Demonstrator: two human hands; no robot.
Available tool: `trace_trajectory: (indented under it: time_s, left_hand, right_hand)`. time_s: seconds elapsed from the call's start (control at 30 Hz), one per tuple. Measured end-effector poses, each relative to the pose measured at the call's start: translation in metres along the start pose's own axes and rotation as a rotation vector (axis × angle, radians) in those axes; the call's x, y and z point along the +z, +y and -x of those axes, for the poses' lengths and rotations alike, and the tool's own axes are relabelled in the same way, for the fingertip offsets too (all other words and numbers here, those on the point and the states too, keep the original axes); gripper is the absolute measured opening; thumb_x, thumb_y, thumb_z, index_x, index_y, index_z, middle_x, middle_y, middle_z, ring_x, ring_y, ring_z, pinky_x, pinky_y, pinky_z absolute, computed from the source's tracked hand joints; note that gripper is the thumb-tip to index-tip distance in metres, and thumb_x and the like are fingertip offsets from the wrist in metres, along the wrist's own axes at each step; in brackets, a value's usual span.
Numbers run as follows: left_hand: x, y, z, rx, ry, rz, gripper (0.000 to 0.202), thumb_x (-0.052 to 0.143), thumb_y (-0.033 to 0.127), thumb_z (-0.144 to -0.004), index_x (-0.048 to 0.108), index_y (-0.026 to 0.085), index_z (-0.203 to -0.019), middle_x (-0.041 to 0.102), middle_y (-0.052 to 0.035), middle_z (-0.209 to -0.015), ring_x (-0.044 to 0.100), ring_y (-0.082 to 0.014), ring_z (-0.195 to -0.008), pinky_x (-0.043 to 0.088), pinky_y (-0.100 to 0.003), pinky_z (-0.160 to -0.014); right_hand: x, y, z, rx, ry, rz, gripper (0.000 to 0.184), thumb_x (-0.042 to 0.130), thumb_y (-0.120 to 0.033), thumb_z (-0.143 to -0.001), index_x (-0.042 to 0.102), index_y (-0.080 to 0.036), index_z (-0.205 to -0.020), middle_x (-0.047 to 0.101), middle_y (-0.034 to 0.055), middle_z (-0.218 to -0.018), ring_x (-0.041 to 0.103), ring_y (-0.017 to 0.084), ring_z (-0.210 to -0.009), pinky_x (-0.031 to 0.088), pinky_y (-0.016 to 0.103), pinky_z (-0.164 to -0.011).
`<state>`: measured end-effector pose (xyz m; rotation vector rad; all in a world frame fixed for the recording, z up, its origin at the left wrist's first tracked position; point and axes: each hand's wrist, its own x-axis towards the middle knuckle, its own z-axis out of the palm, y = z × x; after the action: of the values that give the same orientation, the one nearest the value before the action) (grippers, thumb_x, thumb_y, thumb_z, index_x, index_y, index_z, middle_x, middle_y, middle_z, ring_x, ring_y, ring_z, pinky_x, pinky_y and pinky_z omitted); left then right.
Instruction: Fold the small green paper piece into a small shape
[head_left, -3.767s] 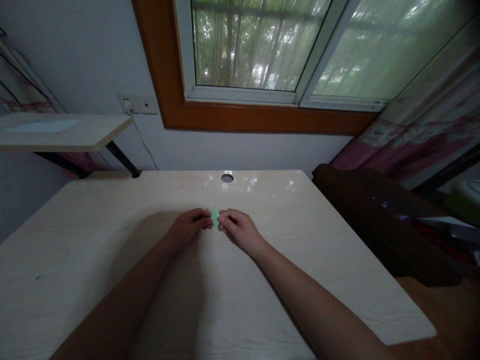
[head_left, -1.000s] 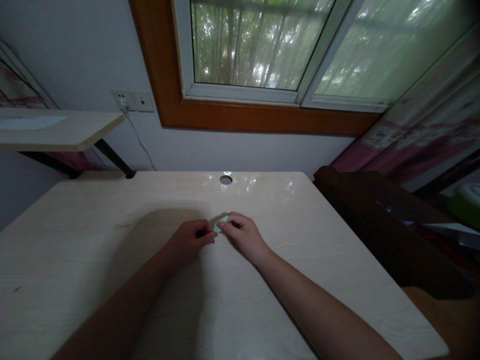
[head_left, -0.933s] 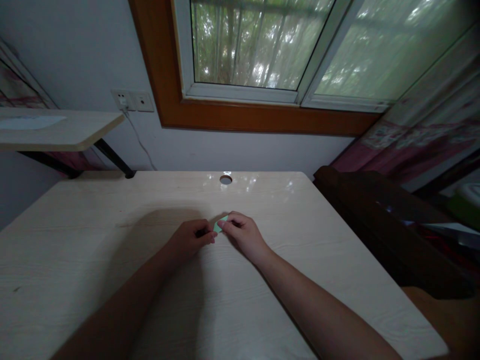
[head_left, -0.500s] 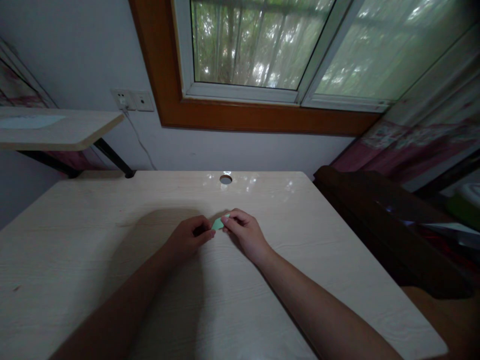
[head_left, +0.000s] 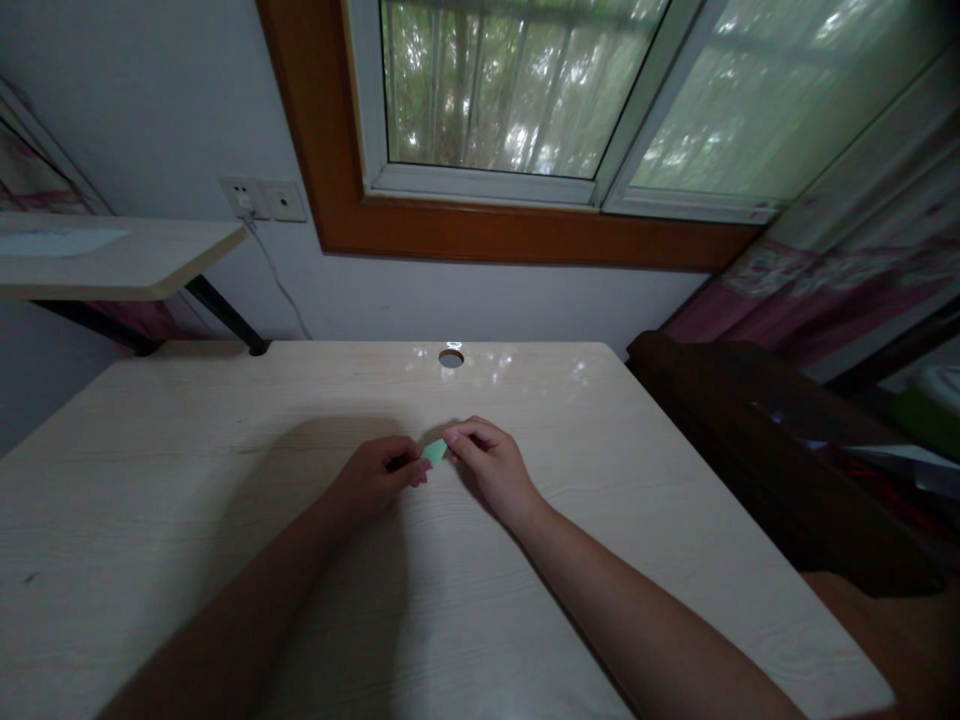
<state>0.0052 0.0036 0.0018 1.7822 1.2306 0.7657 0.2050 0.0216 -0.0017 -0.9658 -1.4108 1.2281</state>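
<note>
Two hands [head_left: 491, 462] pinch one small green piece [head_left: 434, 452].

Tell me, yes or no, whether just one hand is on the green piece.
No, the left hand and the right hand both grip the green piece, one at each end.

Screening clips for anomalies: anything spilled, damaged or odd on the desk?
Only a small dark mark on the left of the desk: it breaks the pale surface, though stain or scuff I can't tell. No spill shows. The left hand and right hand pinch a small green piece; nothing odd there.
</note>
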Motion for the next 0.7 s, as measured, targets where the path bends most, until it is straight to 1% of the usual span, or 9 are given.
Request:
trace_trajectory:
  time_s: [0.23,0.33,0.37,0.43,0.5,0.57,0.63,0.7]
  left_hand:
    - [0.000,0.001,0.001,-0.033,-0.004,0.053,0.026,0.060,0.036,-0.086,0.065,0.015,-0.072,0.065,-0.0009,-0.067,0.057,-0.0142,-0.064,0.041,-0.025,-0.064]
    - [0.000,0.003,0.001,-0.051,0.028,0.083,0.027,0.062,0.038,-0.086,0.064,0.016,-0.071,0.066,-0.0006,-0.066,0.059,-0.0141,-0.063,0.042,-0.024,-0.063]
    - [0.000,0.003,0.001,-0.054,0.031,0.088,0.027,0.062,0.038,-0.086,0.065,0.016,-0.072,0.066,-0.0006,-0.066,0.059,-0.0141,-0.063,0.042,-0.024,-0.064]
    - [0.001,0.003,0.001,-0.055,0.032,0.082,0.027,0.063,0.039,-0.086,0.065,0.016,-0.072,0.068,-0.0006,-0.067,0.060,-0.0140,-0.064,0.043,-0.024,-0.065]
    - [0.002,0.003,0.001,-0.054,0.031,0.066,0.027,0.063,0.038,-0.087,0.066,0.016,-0.073,0.069,-0.0009,-0.068,0.061,-0.0143,-0.065,0.044,-0.024,-0.065]
    - [0.002,0.001,0.001,-0.055,0.041,0.058,0.026,0.064,0.038,-0.086,0.068,0.016,-0.074,0.070,-0.0012,-0.069,0.062,-0.0146,-0.066,0.044,-0.024,-0.066]
    - [0.002,0.000,0.001,-0.049,0.069,0.078,0.025,0.065,0.039,-0.087,0.069,0.017,-0.077,0.071,-0.0014,-0.070,0.064,-0.0148,-0.067,0.046,-0.025,-0.067]
    - [0.002,-0.003,0.000,-0.033,0.122,0.121,0.024,0.066,0.040,-0.086,0.069,0.017,-0.079,0.071,-0.0014,-0.071,0.064,-0.0147,-0.067,0.048,-0.025,-0.067]
  right_hand:
    - [-0.003,0.009,-0.006,0.032,0.083,-0.089,0.024,0.066,-0.041,-0.087,0.068,-0.019,-0.078,0.056,-0.0019,-0.065,0.050,0.012,-0.063,0.040,0.026,-0.063]
    - [-0.003,0.009,-0.006,0.059,0.062,-0.156,0.027,0.062,-0.045,-0.089,0.068,-0.019,-0.085,0.059,-0.0006,-0.069,0.052,0.013,-0.064,0.042,0.026,-0.063]
    - [-0.002,0.008,-0.005,0.061,0.037,-0.152,0.028,0.062,-0.046,-0.090,0.069,-0.019,-0.088,0.061,0.0005,-0.073,0.054,0.013,-0.066,0.043,0.026,-0.064]
    - [-0.002,0.007,-0.004,0.041,-0.028,-0.070,0.026,0.066,-0.046,-0.087,0.072,-0.020,-0.091,0.065,0.0023,-0.081,0.056,0.015,-0.073,0.045,0.028,-0.068]
    - [-0.002,0.007,-0.002,0.014,-0.078,0.054,0.023,0.072,-0.042,-0.084,0.074,-0.020,-0.086,0.065,0.0025,-0.081,0.057,0.016,-0.075,0.044,0.028,-0.070]
    - [-0.003,0.008,-0.002,0.000,-0.090,0.120,0.021,0.074,-0.041,-0.082,0.074,-0.019,-0.080,0.064,0.0020,-0.077,0.056,0.015,-0.074,0.043,0.028,-0.069]
    - [-0.004,0.011,-0.002,0.002,-0.077,0.114,0.022,0.073,-0.041,-0.083,0.074,-0.019,-0.081,0.065,0.0022,-0.077,0.056,0.015,-0.073,0.044,0.028,-0.069]
    - [-0.004,0.013,-0.002,0.011,-0.060,0.082,0.023,0.072,-0.043,-0.083,0.074,-0.019,-0.084,0.066,0.0025,-0.077,0.057,0.015,-0.073,0.044,0.028,-0.068]
